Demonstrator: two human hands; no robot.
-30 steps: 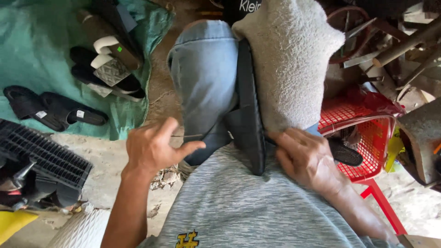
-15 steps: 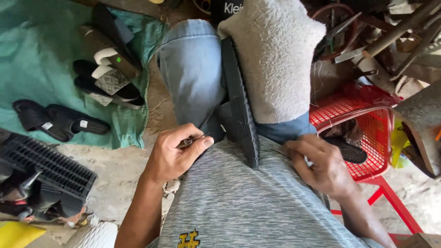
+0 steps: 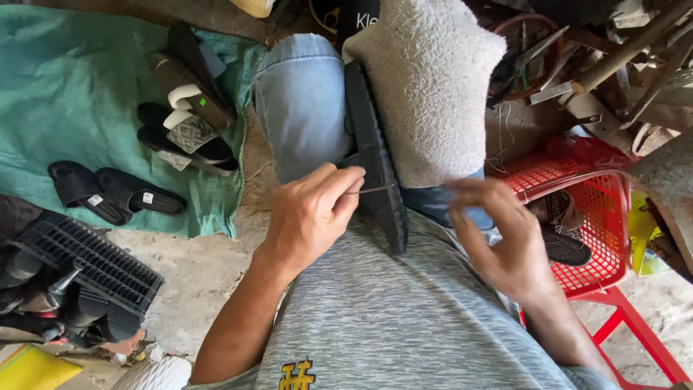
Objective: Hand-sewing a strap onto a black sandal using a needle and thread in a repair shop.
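Black sandal (image 3: pixel 375 159) is standing on its edge between my knees, its sole wedged against my left leg in pale blue jeans (image 3: pixel 299 101) on one side and a cream towel (image 3: pixel 426 79) draped over my right leg on the other. My left hand (image 3: pixel 314 213) is pinching a thin metal needle (image 3: pixel 368 190) between thumb and fingertips, and the needle's tip is touching the sandal's edge near its lower end. My right hand (image 3: pixel 502 242) is hovering just beside the sandal, fingers spread loosely and gripping nothing that I can make out; it is blurred. I am wearing a grey marled shirt (image 3: pixel 404 318). To my left, several dark sandals (image 3: pixel 115 191) are lying on a green cloth (image 3: pixel 72 94) spread over the dirt floor, and a black ridged crate (image 3: pixel 86 260) is sitting nearer to me. To my right, a red plastic basket (image 3: pixel 599 217) is holding another dark shoe (image 3: pixel 563 242).
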